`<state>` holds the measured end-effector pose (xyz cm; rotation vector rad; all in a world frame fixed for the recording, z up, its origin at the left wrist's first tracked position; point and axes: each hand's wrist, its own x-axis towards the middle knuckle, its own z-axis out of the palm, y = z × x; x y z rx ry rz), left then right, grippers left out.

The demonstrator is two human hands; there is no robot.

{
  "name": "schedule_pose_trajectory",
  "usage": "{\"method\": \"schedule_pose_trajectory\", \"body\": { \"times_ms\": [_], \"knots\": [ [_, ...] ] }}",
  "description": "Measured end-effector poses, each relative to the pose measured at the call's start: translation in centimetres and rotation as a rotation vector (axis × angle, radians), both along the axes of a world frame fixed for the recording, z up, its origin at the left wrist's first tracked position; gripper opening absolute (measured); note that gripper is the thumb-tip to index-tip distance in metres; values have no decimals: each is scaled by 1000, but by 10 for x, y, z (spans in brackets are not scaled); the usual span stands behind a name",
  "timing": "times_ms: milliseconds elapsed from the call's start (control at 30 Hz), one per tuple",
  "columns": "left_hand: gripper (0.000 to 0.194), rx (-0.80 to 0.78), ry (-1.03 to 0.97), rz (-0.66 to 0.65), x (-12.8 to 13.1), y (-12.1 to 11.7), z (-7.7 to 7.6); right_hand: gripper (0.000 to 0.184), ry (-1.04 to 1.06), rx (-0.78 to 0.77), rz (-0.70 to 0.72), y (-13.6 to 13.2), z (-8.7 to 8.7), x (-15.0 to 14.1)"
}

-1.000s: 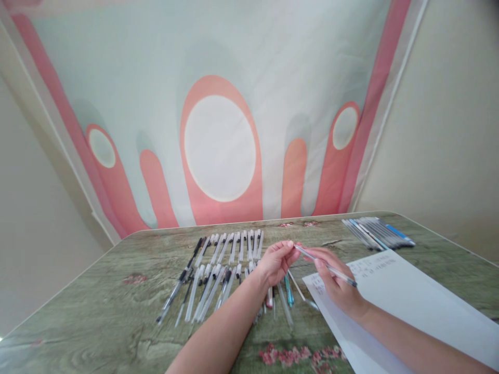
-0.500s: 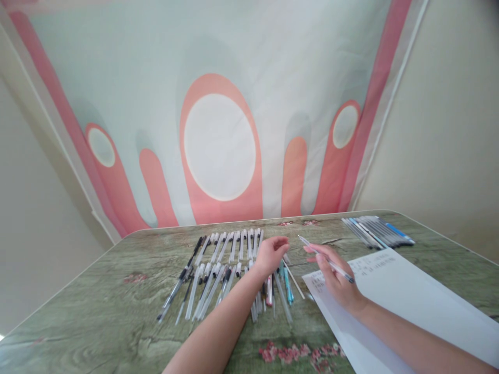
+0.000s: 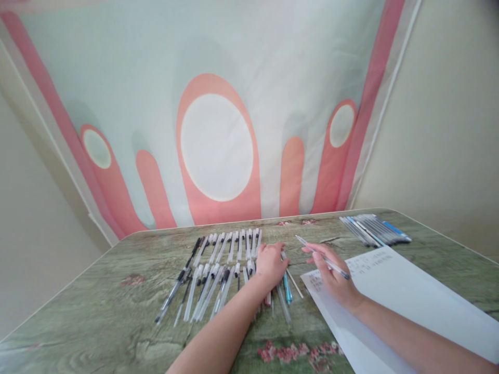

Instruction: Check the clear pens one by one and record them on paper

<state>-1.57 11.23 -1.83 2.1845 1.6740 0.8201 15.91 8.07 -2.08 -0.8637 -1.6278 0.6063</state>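
Observation:
My right hand (image 3: 334,275) is closed in a writing grip around a slim clear pen (image 3: 323,258) with a dark end. The pen's bare tip points up and left, above the table beside the paper (image 3: 405,306). My left hand (image 3: 272,264) reaches down over the right end of the pen rows, back of the hand up. Its thumb and fingers look apart, around the top of a pale pen or cap lying there; the fingertips are partly hidden. A turquoise pen (image 3: 287,289) and a thin white stick (image 3: 295,283) lie just right of that hand.
Capped clear pens (image 3: 208,293) lie in two rows left of my left hand, with dark pens (image 3: 191,257) at their left end. Several refills or pens (image 3: 374,231) lie side by side at the back right. Handwriting covers the paper's upper left. A printed cloth (image 3: 218,145) hangs behind the table (image 3: 97,311).
My left hand has parted from the pen's tip, moved left and come down over the pens. The pen, tip uncovered, stays in my right hand. The view shifts slightly.

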Motion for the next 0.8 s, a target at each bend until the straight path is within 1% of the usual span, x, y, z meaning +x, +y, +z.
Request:
{"method": "schedule_pose_trajectory", "body": {
  "times_ms": [100,200,233,300,467,533,567,667,800],
  "knots": [
    [46,20,28,-12,0,0,2,25,-2,-9,2,0,1,0],
    [49,49,-70,-43,1,1,2,25,-8,-9,3,0,1,0],
    [48,50,-145,-54,1,2,2,25,-10,-7,4,0,1,0],
    [46,8,-375,-60,3,4,3,25,-14,1,5,0,-1,0],
    [37,-247,-1186,5,10,8,10,26,-45,35,5,-1,-8,1],
    [34,-354,-1456,2,12,9,13,25,-83,60,14,-2,-10,1],
    [33,-405,-1554,1,12,9,14,24,-109,77,22,-3,-10,2],
    [32,-511,-1713,31,12,8,18,20,-182,129,41,-4,-6,1],
    [31,-584,-1780,45,14,5,24,20,-233,189,50,-5,0,0]
  ]
}}
